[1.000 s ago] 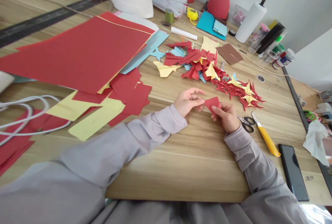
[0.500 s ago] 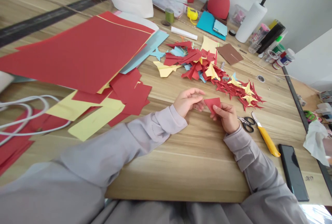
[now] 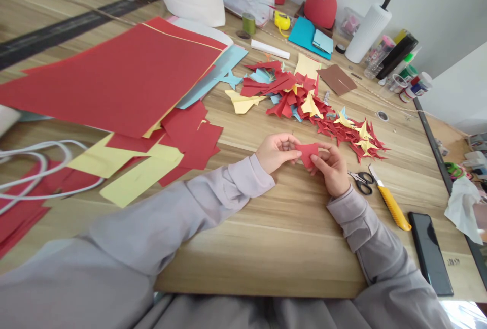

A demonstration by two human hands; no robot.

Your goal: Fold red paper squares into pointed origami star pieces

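A small piece of red paper (image 3: 308, 154) is held up between both hands, above the wooden table (image 3: 266, 248). My left hand (image 3: 279, 152) pinches its left edge between thumb and fingers. On the other side, my right hand (image 3: 330, 166) grips it with the thumb on its face and the fingers behind. Whether the paper is folded I cannot tell. Just beyond the hands lies a pile of folded red, yellow and blue paper shapes (image 3: 289, 95). Smaller red and yellow paper stars (image 3: 353, 133) continue that pile to the right.
Scissors (image 3: 363, 183), a yellow utility knife (image 3: 391, 202) with its blade out, and a black phone (image 3: 429, 253) lie to the right. Large red sheets (image 3: 125, 75), yellow strips (image 3: 140, 176) and a white cable (image 3: 45, 166) cover the left. Bottles (image 3: 369, 29) stand at the back.
My left hand has closed its fingers on the left edge of the red paper, which only the right hand held before. The paper has turned slightly.
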